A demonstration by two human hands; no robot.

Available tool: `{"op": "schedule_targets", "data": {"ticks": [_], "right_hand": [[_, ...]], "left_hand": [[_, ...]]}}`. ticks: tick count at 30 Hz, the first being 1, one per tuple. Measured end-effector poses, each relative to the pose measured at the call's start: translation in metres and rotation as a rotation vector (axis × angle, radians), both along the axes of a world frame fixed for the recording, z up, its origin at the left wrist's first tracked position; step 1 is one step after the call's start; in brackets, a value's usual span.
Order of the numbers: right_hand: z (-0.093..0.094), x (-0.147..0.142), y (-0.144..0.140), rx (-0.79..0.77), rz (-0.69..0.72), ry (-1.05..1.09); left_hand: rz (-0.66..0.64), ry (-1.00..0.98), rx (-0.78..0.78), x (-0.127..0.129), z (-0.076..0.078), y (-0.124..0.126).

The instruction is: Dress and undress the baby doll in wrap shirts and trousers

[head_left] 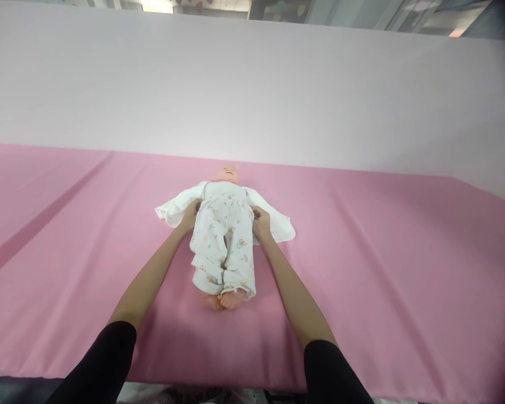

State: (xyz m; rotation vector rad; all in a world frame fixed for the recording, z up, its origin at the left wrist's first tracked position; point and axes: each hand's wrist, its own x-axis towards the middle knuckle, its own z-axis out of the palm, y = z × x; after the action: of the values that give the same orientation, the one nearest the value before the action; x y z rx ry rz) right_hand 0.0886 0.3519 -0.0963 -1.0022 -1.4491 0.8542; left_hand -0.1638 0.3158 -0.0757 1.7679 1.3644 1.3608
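Observation:
A baby doll [229, 174] lies on its back, head toward the far side and bare feet [231, 300] toward me. It wears white trousers [227, 224] with small coloured prints, pulled up high on its body. A white top [275, 221] spreads out on both sides under my wrists. My left hand [190, 215] is closed at the left edge of the trousers' waist. At the right edge, my right hand [261, 223] has its fingers curled in against the cloth. The fingertips of both hands are partly hidden by the fabric.
The doll lies on a pink cloth [362, 269] that covers the table, with a few long creases. Behind it rises a plain white panel [252, 90]. The table's front edge runs along the bottom of the view.

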Motion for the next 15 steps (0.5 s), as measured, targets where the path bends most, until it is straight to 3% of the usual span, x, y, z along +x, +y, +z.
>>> {"op": "schedule_targets", "data": {"ticks": [4, 10, 15], "right_hand": [[-0.001, 0.0, -0.002, 0.063, -0.063, -0.096], [0.003, -0.005, -0.011, 0.039, -0.071, -0.164], [0.0, -0.009, -0.007, -0.125, -0.017, -0.028]], "left_hand": [[-0.036, 0.021, -0.053, -0.003, -0.004, 0.002], [-0.042, 0.148, -0.106, -0.003, -0.004, 0.004], [-0.098, 0.135, -0.092, -0.002, -0.004, 0.001]]}}
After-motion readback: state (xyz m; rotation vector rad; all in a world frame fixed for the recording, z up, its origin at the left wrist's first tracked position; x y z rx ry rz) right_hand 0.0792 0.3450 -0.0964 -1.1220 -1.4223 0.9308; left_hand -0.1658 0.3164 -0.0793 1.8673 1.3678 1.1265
